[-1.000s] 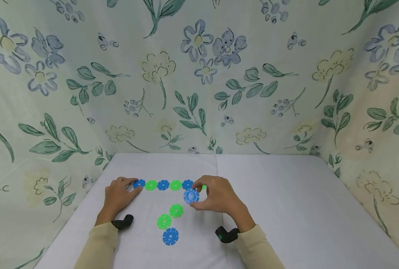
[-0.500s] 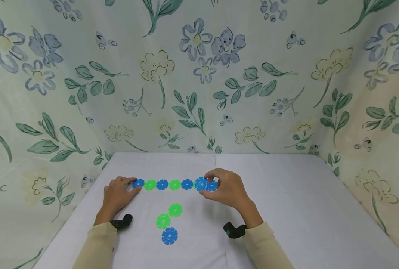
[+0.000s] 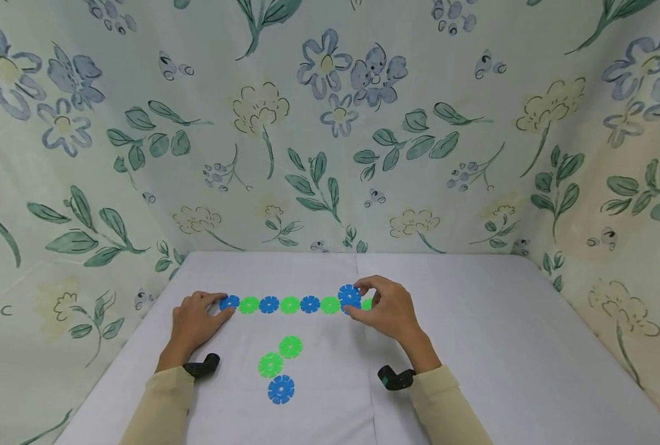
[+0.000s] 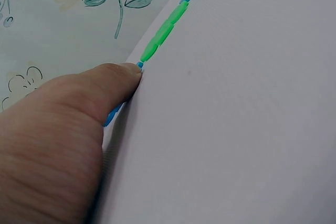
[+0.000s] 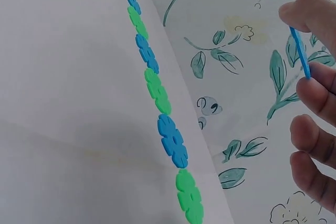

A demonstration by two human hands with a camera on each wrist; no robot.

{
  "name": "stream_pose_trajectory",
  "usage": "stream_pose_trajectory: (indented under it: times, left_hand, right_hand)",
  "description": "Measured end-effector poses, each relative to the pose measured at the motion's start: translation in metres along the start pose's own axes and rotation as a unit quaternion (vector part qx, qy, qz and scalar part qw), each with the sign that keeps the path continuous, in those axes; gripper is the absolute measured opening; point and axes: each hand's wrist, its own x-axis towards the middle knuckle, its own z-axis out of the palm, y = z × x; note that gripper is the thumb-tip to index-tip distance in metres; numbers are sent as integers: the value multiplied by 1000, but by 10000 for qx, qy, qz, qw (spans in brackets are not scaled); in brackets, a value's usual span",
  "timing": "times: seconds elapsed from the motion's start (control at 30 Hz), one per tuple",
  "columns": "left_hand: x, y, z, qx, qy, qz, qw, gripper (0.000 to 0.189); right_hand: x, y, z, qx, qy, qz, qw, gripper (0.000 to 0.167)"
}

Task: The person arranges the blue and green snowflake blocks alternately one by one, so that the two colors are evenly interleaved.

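Observation:
In the head view, my right hand (image 3: 392, 309) pinches a blue notched building disc (image 3: 349, 294) by thumb and fingertip, above the right part of a row of discs. The right wrist view shows this held disc (image 5: 299, 51) edge-on. My left hand (image 3: 193, 324) has thumb and forefinger on opposite edges of the blue disc (image 3: 229, 301) at the row's left end. From there blue and green discs alternate edge to edge, among them a green disc (image 3: 249, 305) and a blue disc (image 3: 310, 304). A green disc (image 3: 367, 304) at the right end is partly hidden by my right hand.
Nearer to me lie two loose green discs, one green disc (image 3: 290, 347) behind the other green disc (image 3: 270, 364), and a blue disc (image 3: 281, 389). All rest on a white-covered table (image 3: 474, 346). A floral cloth (image 3: 447, 185) stands behind and at the sides.
My right hand has carried the blue disc right and back, from in front of the row to above its right part. The left hand stays at the left end.

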Motion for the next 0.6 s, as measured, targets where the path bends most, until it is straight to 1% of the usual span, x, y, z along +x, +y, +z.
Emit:
stream_pose_trajectory:
  times: [0.13, 0.27, 0.43, 0.6]
  left_hand:
    - [1, 0, 1, 19, 5, -5, 10000, 59]
    - [2, -1, 0, 9, 7, 3, 10000, 60]
    - [2, -1, 0, -24, 15, 15, 10000, 59]
    - [0, -1, 1, 10, 1, 7, 10000, 57]
  right_hand:
    - [0, 6, 1, 92, 239, 35, 9997, 45]
    - [1, 12, 2, 226, 551, 158, 9981, 46]
    - [1, 21, 4, 148, 793, 628, 9948, 44]
    - [-5, 32, 8, 46, 814, 1078, 9908, 44]
